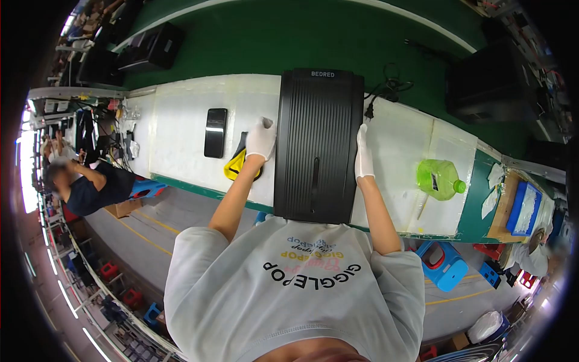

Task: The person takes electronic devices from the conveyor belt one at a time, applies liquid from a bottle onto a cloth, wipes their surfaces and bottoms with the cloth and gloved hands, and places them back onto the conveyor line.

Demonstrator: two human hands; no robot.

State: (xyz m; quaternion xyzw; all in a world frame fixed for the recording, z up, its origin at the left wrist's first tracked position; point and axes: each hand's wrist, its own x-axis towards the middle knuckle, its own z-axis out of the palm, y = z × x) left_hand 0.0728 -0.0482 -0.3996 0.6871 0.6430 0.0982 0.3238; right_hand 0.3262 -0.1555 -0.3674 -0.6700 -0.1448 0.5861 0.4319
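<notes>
A black case [319, 145] with a ridged top is set across the white-covered table [175, 145], between the two gloved hands; its near end is placed against, or just in front of, the wearer's shirt [301, 283], and the word "BEDRED" is printed at its far end. The left hand [261, 139] is placed at the left side of the case, with its fingers partly curled; whether anything is gripped by them cannot be told. The right hand [364, 154] is laid along the right side of the case, with its fingers extended and unbent, the palm being turned toward the case wall; the case is flanked by this hand rather than grasped around by it.

A yellow-and-black cloth [234, 169] is seen just left of the left hand, partly covered by the hand and forearm. Farther left, a dark phone [215, 133] is laid flat. Beyond the right hand, a black power cord [386, 90] is looped at the far edge of the table, its plug being placed near the case. A green bottle [437, 179] is found well to the right, tipped on its side with the cap pointed right. At the far right, a blue tray [523, 208] is seen.
</notes>
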